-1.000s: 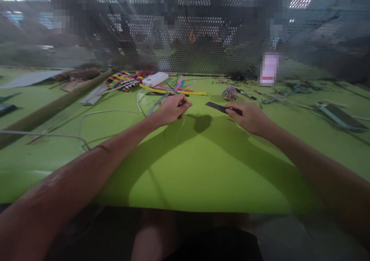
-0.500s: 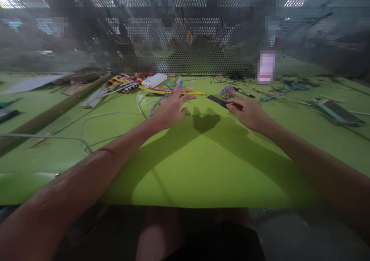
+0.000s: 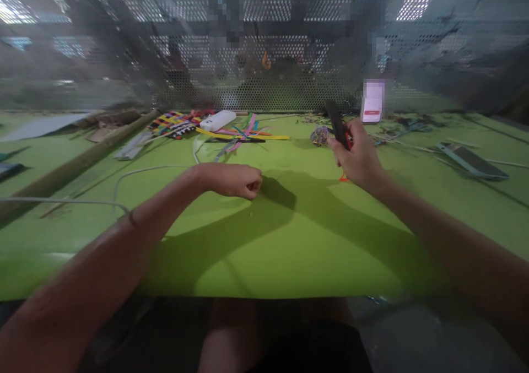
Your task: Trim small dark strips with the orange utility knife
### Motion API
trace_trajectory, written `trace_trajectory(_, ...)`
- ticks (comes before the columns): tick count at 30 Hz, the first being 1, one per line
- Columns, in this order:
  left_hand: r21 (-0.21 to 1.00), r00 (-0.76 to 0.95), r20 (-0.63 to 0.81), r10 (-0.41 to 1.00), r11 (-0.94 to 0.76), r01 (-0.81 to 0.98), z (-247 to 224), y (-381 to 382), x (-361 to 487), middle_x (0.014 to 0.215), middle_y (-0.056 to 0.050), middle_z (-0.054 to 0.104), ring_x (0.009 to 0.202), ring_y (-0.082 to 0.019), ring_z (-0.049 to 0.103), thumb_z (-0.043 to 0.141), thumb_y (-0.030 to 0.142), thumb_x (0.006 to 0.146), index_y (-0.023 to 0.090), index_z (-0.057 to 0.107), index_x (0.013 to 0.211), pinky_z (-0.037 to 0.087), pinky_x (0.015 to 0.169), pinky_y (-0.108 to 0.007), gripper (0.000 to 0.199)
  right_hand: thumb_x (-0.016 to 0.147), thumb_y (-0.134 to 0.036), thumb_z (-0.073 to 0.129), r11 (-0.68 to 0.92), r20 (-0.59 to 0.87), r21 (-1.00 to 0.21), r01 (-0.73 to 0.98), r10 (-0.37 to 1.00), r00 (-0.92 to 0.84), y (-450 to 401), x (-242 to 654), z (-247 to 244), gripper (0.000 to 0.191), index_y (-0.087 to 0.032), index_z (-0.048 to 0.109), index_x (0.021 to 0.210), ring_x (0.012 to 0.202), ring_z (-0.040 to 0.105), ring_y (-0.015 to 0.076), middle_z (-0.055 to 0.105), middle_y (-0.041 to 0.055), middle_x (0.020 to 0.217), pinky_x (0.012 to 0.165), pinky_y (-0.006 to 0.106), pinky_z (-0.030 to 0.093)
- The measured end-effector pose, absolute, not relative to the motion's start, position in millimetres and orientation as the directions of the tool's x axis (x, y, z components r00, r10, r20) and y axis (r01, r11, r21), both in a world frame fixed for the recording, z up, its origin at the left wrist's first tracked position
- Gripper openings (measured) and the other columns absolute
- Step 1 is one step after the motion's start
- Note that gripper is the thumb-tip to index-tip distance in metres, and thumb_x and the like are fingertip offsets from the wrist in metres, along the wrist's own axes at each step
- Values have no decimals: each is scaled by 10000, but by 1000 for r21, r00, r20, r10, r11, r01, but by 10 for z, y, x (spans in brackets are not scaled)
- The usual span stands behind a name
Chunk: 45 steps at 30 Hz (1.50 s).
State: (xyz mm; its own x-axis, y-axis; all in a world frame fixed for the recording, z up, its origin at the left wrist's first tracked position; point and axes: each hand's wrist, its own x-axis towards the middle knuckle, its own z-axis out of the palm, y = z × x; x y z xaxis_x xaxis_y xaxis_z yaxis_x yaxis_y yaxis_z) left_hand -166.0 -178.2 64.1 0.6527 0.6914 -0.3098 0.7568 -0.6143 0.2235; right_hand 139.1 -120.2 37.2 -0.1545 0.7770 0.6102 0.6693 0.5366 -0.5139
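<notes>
My left hand (image 3: 239, 181) is curled into a loose fist just above the green table, and nothing shows sticking out of it. Behind it lies a loose cluster of crossed coloured strips (image 3: 248, 133), pink, yellow, blue, black and grey. In my right hand (image 3: 360, 155) is a dark, flat, bar-like tool (image 3: 338, 124), raised and tilted with its far end up; motion blurs it, so its exact kind is unclear. A red-orange loop (image 3: 344, 177) shows below that hand's fingers. Just left of the tool sits a ball of multicoloured bands (image 3: 319, 136).
A woven colourful piece (image 3: 176, 124) and a white device (image 3: 218, 120) lie at the back left. A bamboo pole (image 3: 78, 166) and a white cable (image 3: 152, 168) cross the left side. A phone (image 3: 373, 103) stands at the back; a grey-green slab (image 3: 473, 160) lies right.
My left hand has left the strips, come back towards me and closed from spread fingers into a fist. My right hand has turned the dark tool from nearly flat to upright.
</notes>
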Motion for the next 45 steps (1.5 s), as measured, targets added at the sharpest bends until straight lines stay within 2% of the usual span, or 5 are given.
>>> trace_trajectory(4,329,676,-186,713,-603,727,617,-1736,-1632,770,-38,650,702,-149,560,625,131,806,150,646,726,396,658,-262,86,973,-455,662,575,663,-475,666,732,-159,-1234,1356,375,266,-246,498,988,765,604,223,618,47,840,737,405,487)
trace_trajectory(13,927,429,73,900,-220,304,470,-1815,-1353,785,-74,759,643,-129,650,774,329,824,115,769,872,513,590,-243,220,1039,-351,517,734,683,-379,564,633,-365,-1668,1154,472,192,-231,491,892,679,503,175,567,14,775,652,326,393)
trace_trajectory(19,967,414,133,900,-210,145,490,-1944,-1245,783,-59,750,590,-91,600,780,347,854,118,765,855,484,533,-211,229,990,-197,515,842,651,-200,501,496,-575,-1803,1087,446,177,-227,448,829,747,491,192,567,42,827,672,326,358)
trace_trajectory(27,983,440,103,892,-159,92,575,-2116,-1118,725,-7,670,569,-76,573,816,330,832,116,731,843,493,572,-224,231,947,-161,506,769,608,-50,638,530,-591,-1772,1027,337,116,-218,474,852,832,480,247,570,87,869,736,370,358)
trace_trajectory(45,995,487,96,868,-71,-70,500,-2133,-1088,661,7,589,568,-90,530,863,401,793,138,669,797,447,538,-237,327,1041,-230,431,719,605,-86,689,588,-537,-1806,959,266,240,-239,388,806,833,475,241,519,71,842,724,364,369)
